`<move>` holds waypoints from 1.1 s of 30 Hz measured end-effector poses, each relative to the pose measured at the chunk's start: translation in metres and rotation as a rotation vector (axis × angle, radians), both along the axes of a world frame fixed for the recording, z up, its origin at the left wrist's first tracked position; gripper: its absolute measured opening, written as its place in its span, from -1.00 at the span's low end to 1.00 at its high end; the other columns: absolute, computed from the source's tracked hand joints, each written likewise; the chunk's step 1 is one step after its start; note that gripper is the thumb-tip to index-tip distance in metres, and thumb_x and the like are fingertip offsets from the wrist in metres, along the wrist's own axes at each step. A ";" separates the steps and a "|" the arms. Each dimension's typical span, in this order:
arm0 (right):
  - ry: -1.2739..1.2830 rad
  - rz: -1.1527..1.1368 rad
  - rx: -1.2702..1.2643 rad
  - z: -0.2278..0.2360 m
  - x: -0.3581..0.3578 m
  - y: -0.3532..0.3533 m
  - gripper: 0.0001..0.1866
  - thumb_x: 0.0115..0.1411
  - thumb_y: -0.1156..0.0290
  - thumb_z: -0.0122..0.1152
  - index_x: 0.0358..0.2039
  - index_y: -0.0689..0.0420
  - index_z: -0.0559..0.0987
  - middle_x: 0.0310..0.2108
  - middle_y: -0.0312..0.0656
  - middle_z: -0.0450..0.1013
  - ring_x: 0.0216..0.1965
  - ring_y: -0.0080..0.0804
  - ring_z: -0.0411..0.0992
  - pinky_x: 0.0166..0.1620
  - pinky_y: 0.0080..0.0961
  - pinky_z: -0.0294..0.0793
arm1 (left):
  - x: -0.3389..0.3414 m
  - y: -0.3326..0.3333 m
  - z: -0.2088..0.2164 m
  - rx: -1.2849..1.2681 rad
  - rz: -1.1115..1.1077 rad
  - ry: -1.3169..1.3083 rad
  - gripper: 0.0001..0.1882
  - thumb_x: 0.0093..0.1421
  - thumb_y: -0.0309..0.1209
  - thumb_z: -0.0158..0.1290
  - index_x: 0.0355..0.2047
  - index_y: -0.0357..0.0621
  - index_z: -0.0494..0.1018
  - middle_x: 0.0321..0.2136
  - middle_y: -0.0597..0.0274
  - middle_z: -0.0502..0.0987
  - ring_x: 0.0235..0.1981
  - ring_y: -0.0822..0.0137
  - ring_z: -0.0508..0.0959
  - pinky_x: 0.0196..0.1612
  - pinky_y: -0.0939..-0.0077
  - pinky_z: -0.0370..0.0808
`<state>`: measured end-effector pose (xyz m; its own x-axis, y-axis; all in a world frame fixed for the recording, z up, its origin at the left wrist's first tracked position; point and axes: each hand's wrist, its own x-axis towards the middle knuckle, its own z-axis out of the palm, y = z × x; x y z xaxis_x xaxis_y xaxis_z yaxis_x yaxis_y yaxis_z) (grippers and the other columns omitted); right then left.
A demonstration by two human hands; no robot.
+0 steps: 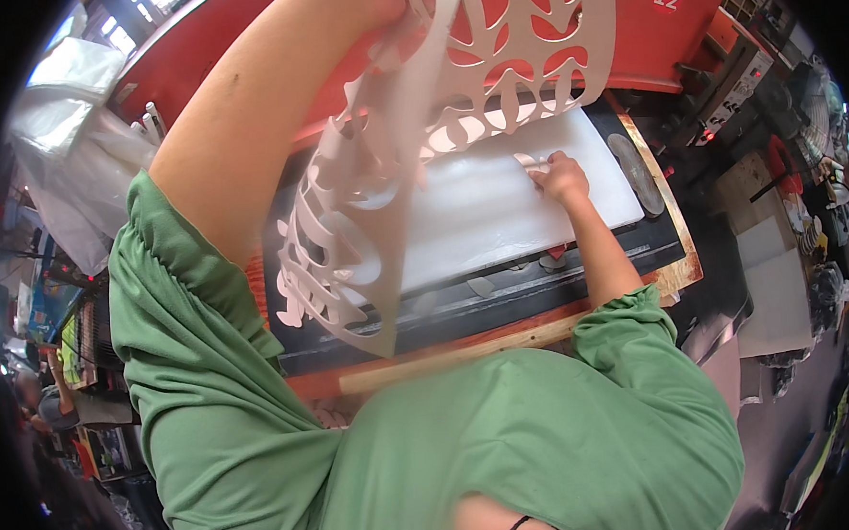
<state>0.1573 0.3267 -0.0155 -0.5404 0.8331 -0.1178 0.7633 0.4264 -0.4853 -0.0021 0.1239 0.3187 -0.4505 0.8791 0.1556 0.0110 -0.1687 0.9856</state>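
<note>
Left hand (387, 0) is up high, fingers clamped on the top edge of a white cut-out sheet (382, 190), a leaf-pattern lattice lifted clear and hanging down over the machine bed. Right hand (559, 176) is down on the white board (479, 214), fingers pinched together on a small loose cut piece (531, 161). Judging by that, the big lattice is already off and the small leftovers are only partly gathered: several grey offcuts (483, 286) lie below the right fingers on the dark bed (560, 277). The hanging sheet screens the board's left part. A red machine lid (643, 33) stands open beyond.
</note>
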 end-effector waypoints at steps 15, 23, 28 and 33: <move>0.252 0.111 -0.328 -0.015 -0.016 0.033 -0.62 -0.01 0.44 0.42 -0.22 0.27 0.46 -0.35 -0.06 0.51 -0.42 -0.28 0.49 -0.37 -0.31 0.50 | 0.012 -0.011 0.004 0.003 -0.012 0.011 -0.71 0.35 -0.26 -0.01 -0.18 -0.24 0.56 -0.39 0.15 0.61 -0.39 0.36 0.59 -0.30 0.46 0.53; 0.167 0.568 -0.523 0.042 -0.080 -0.134 -0.62 0.02 0.13 0.40 -0.30 0.19 0.66 -0.41 -0.14 0.55 -0.45 -0.51 0.47 -0.40 -0.50 0.46 | 0.018 -0.010 0.008 -0.023 0.033 0.028 -0.72 0.37 -0.30 -0.05 -0.20 -0.24 0.58 -0.39 0.14 0.62 -0.43 0.37 0.57 -0.34 0.48 0.52; 0.400 0.489 -0.873 0.002 -0.117 -0.182 -0.45 -0.05 0.05 0.47 -0.26 0.31 0.62 -0.32 -0.11 0.57 -0.30 -0.43 0.53 -0.26 -0.45 0.50 | 0.021 -0.017 0.011 -0.064 0.083 0.043 -0.71 0.37 -0.29 -0.06 -0.24 -0.23 0.58 -0.40 0.14 0.61 -0.45 0.36 0.55 -0.37 0.49 0.48; 0.483 0.100 -0.151 0.008 -0.117 -0.180 -0.23 -0.04 -0.17 0.40 -0.05 0.25 0.49 -0.28 -0.10 0.56 -0.17 -0.22 0.52 -0.10 -0.38 0.46 | 0.025 -0.024 0.008 0.043 0.045 -0.002 -0.71 0.37 -0.29 -0.06 -0.27 -0.23 0.57 -0.43 0.15 0.60 -0.47 0.36 0.55 -0.39 0.47 0.48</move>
<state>0.0398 0.1469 -0.0077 -0.6393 0.7673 0.0499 0.3957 0.3839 -0.8343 0.0228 0.1001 0.3271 -0.4900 0.8504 0.1917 0.0179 -0.2100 0.9775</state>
